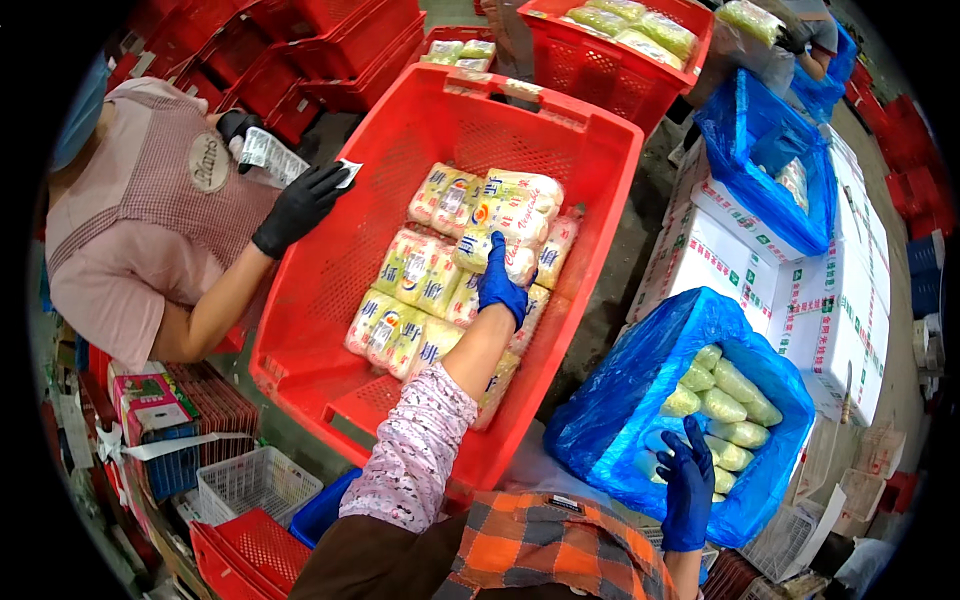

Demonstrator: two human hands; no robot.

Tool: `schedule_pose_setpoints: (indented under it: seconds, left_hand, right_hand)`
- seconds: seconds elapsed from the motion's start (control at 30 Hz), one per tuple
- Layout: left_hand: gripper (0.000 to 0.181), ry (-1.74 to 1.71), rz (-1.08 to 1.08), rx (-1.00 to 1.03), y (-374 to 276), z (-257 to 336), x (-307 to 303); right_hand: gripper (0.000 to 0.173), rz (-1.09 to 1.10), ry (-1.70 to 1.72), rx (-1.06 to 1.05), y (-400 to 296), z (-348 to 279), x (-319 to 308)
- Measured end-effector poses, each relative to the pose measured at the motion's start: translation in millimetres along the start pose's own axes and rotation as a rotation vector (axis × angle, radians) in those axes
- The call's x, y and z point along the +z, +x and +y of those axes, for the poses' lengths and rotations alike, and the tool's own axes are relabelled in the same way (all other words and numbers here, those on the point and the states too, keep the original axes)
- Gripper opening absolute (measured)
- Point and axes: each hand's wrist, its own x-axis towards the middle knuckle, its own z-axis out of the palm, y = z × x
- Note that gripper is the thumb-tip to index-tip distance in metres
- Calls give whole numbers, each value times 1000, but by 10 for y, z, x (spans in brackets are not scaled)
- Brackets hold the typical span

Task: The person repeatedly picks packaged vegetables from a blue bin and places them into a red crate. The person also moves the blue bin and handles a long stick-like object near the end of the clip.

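Observation:
My left hand (504,283), in a blue glove, reaches into a large red plastic crate (607,247) and grips a printed plastic pack of vegetables (510,217). Beneath and around that pack lie several similar packs (416,270) in rows, some bearing small labels. My right hand (686,472), also blue-gloved, is over the near edge of a box lined with blue plastic film (630,375). Its fingers are spread and nothing shows between them. Inside that liner lie several wrapped pale-green vegetables (724,405), which look like baby cabbages.
At the left, a co-worker's black-gloved hand (300,206) holds a small label over the crate's rim; the other holds a label strip (274,156). Printed white cartons (810,315) and another blue-lined box (810,217) stand right. Red crates (622,82) stand behind.

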Motion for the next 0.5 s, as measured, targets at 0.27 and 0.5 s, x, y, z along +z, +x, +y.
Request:
schedule_pose_setpoints:
  seconds: [0.27,0.5]
  left_hand:
    - [63,746,21,-394,1176,-369,-761]
    - [42,1183,-91,-170,-196,247,-114]
  right_hand:
    - [50,56,34,109,-41,119,-403]
    - [36,209,-343,-168,513,977,-1622]
